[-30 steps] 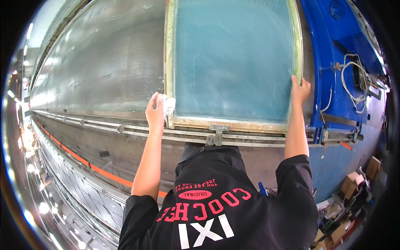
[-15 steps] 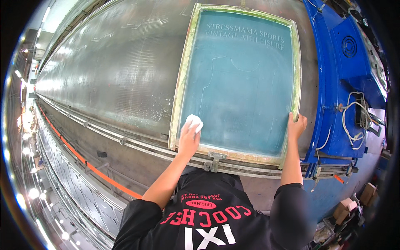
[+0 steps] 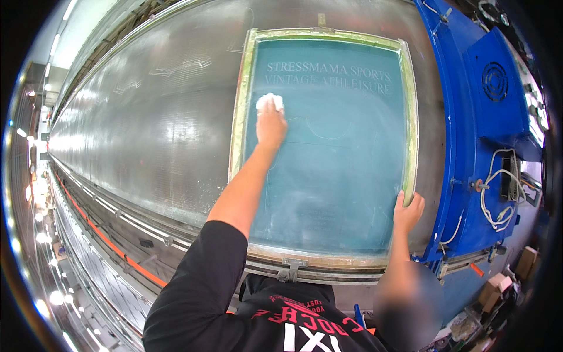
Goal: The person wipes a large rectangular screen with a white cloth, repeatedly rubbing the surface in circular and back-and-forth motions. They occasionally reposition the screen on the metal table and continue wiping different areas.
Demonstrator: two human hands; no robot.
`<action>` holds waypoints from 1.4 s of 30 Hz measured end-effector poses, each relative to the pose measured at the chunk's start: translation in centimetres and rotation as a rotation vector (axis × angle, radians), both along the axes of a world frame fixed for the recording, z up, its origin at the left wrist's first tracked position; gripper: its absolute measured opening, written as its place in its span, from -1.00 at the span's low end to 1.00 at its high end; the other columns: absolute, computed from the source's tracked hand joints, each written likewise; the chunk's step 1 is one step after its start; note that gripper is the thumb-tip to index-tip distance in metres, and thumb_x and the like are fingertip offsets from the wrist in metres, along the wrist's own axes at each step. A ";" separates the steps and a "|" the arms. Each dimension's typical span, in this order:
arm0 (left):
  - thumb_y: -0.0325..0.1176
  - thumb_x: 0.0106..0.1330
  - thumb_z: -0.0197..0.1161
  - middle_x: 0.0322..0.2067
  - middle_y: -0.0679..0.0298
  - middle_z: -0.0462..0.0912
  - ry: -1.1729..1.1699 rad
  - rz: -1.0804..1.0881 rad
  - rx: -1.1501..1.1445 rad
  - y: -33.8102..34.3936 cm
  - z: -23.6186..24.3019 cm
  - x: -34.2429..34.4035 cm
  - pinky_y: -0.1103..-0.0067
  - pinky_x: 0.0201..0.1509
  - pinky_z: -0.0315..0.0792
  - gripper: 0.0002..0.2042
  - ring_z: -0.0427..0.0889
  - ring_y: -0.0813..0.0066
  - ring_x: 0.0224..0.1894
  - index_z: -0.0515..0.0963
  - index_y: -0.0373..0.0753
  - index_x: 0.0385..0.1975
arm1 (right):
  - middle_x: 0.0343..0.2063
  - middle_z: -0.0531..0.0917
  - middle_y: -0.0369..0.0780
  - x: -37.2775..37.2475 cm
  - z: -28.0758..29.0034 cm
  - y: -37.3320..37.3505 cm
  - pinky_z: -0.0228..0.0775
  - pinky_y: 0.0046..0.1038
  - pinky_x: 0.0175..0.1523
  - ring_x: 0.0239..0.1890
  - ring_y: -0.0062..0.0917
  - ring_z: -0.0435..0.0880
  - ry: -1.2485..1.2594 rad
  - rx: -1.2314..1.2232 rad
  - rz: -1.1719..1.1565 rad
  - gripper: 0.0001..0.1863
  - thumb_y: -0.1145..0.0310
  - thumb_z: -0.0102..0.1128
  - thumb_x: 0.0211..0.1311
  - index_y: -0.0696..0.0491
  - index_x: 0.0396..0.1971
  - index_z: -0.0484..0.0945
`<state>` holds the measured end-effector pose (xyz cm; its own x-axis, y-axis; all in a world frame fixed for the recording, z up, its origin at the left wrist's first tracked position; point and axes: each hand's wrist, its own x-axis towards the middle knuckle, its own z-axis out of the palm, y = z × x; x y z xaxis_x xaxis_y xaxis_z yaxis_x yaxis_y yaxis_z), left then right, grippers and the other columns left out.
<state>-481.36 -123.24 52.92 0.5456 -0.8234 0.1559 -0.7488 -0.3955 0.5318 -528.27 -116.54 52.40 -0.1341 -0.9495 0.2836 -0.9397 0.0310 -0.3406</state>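
Note:
A screen printing frame (image 3: 411, 135) with a teal mesh and taped, yellow-green edges lies on a long metal table. Faint lettering and outline shapes show in the mesh. My left hand (image 3: 271, 126) presses a crumpled white cloth (image 3: 270, 102) onto the mesh at the upper left, below the lettering. With its fingers closed around the right edge of the frame, my right hand (image 3: 409, 211) holds it near the lower right corner. A metal clamp (image 3: 291, 270) sits at the middle of the frame's near edge.
The metal table (image 3: 152, 123) stretches away to the left, with a rail along its near side. A blue machine (image 3: 469, 117) with a fan grille and a coiled white cable (image 3: 489, 193) stands to the right. Cardboard boxes (image 3: 495, 290) lie on the floor at lower right.
My left hand has slid the cloth from the mesh's lower left up toward the lettering. My right hand still grips the frame's right edge. The whole view has shifted slightly.

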 end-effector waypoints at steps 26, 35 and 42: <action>-0.41 0.41 0.06 0.28 -0.07 0.46 -0.053 -1.300 -0.146 -1.2 -1.9 -26.5 0.20 0.35 0.42 -0.62 0.47 -0.11 0.29 0.56 -0.12 0.20 | -0.21 0.60 -0.08 0.0 1.1 0.1 0.44 -0.10 0.02 -0.09 -0.09 0.59 -0.128 -0.019 -0.101 -0.60 0.11 0.37 0.19 0.12 -0.16 0.59; -0.39 0.41 0.09 0.15 -0.14 0.57 -0.103 -0.847 0.006 2.7 -3.3 -24.3 0.15 0.27 0.46 -0.60 0.57 -0.10 0.18 0.50 -0.20 0.24 | -0.26 0.61 -0.09 0.1 0.5 0.2 0.43 -0.10 -0.03 -0.14 -0.10 0.60 -0.220 -0.068 -0.102 -0.60 0.05 0.23 0.34 0.13 -0.19 0.62; -0.41 0.42 0.07 0.30 0.03 0.49 -0.119 -1.342 0.091 7.0 0.0 -23.9 0.23 0.44 0.35 -0.62 0.46 0.09 0.36 0.54 -0.14 0.22 | -0.29 0.63 -0.11 -0.2 0.2 0.4 0.43 -0.11 -0.04 -0.16 -0.11 0.62 -0.288 -0.129 -0.110 -0.59 0.02 0.18 0.38 0.12 -0.22 0.65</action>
<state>-505.23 -116.24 52.93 -0.6951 -0.7163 0.0620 -0.6216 0.6421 0.4487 -528.43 -116.18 52.61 -0.3263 -0.8833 0.3366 -0.7978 0.0664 -0.5992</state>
